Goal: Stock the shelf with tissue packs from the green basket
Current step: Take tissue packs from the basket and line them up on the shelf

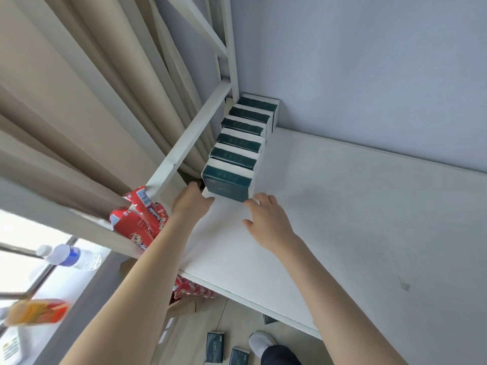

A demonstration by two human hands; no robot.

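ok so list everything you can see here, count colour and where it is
shelf tissue packs: six, dark green and white, row along the shelf's left edge to the back corner
shelf: one, white, against the wall
floor tissue packs: at least three, dark, below the shelf
snack packets: several, red, lower left of the shelf
water bottle: at least one, clear with blue label, far left
curtain: beige, left
shoe: one, white, floor
left hand: at the nearest pack's left front corner
right hand: fingers spread, at its right front corner
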